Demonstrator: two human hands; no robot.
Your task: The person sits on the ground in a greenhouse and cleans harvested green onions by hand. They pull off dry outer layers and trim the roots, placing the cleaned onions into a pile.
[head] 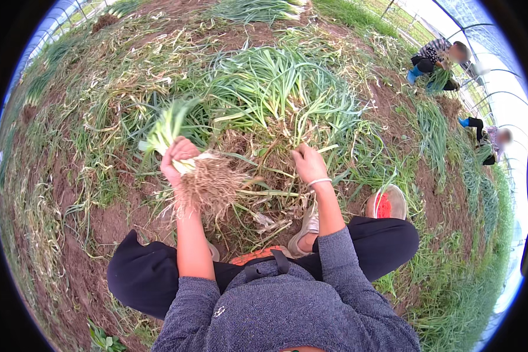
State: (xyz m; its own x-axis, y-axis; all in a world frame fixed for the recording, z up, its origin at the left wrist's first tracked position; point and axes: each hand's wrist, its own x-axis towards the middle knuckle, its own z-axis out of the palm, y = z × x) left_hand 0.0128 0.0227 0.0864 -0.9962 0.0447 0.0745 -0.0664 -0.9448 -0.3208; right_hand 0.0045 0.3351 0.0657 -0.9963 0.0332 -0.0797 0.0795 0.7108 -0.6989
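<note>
A bunch of green onions (186, 163) is clasped in my left hand (178, 158), its leaves pointing up and away. The tangled pale-brown roots (213, 182) hang towards my wrist and right side. My right hand (309, 163), with a pale band at the wrist, reaches to the near edge of a large heap of green onions (273, 88). Its thumb and fingers pinch the lower end of a thin green stalk (300, 134); the fingertips are partly hidden. Loose roots and yellowed leaves (268, 215) lie on the soil between my feet.
A pail (394, 202) with red contents stands beside my right knee. Something orange (259, 254) lies beneath me. Two people (438, 61) (493, 136) crouch at the right with green onions. More onion piles (259, 9) lie ahead, inside a hooped tunnel (506, 70).
</note>
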